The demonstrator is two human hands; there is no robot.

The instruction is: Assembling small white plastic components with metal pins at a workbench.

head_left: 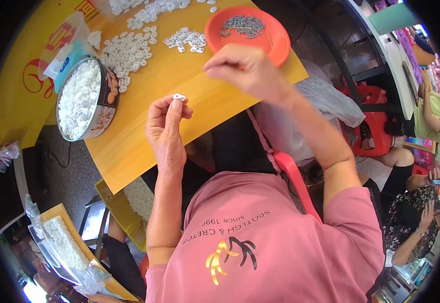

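The small white plastic oval piece with two holes (179,96) sits at the very tips of my left hand (167,123), pinched between thumb and bent fingers over the near part of the yellow wooden worktop (199,108). That grip is closed down narrow on the piece alone, with the piece standing clear above the thumb tip, its long axis running roughly left to right. My right hand (250,64) hangs farther out and to the right, its fingertips drawn close together and pointing left; it is blurred, and I cannot tell whether anything is caught between them. What matters most is the gap between these two hands: the piece lies left of my right fingertips and nearer my body, and the two are plainly apart. The round red plastic dish (275,41), with its heap of small grey metal pieces (245,25), lies just beyond my right hand, so that hand is much the nearer to it. A small cluster of loose white pieces (185,39) rests left of the dish, straight out beyond my left hand.
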